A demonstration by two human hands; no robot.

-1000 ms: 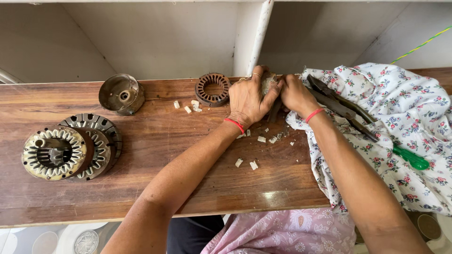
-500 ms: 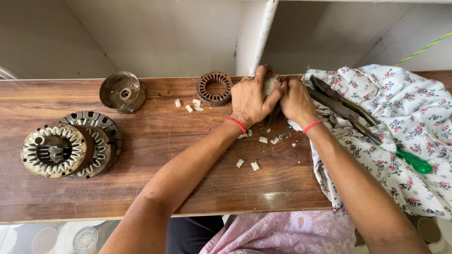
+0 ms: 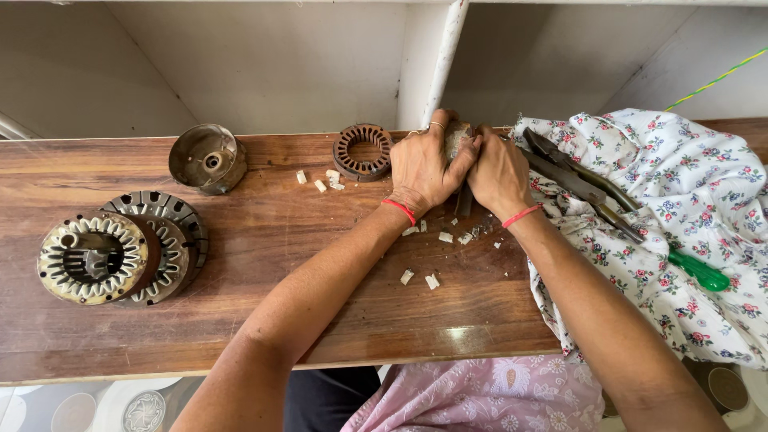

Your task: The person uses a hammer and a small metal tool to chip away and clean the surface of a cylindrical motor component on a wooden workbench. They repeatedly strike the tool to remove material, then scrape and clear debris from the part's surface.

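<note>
Pinching the small metal part (image 3: 458,138) between my left hand (image 3: 422,170) and right hand (image 3: 498,172), I risk it slipping onto the wooden bench (image 3: 280,240).

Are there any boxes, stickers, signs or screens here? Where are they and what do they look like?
No boxes, stickers, signs or screens show.
Bench: long, brown wood, holding only bare parts.
Ring: round, rusty brown, by the left hand, no label.
Cup: round grey metal, back left, plain.
Cloth: white with small flowers, right, under dark pliers.
</note>
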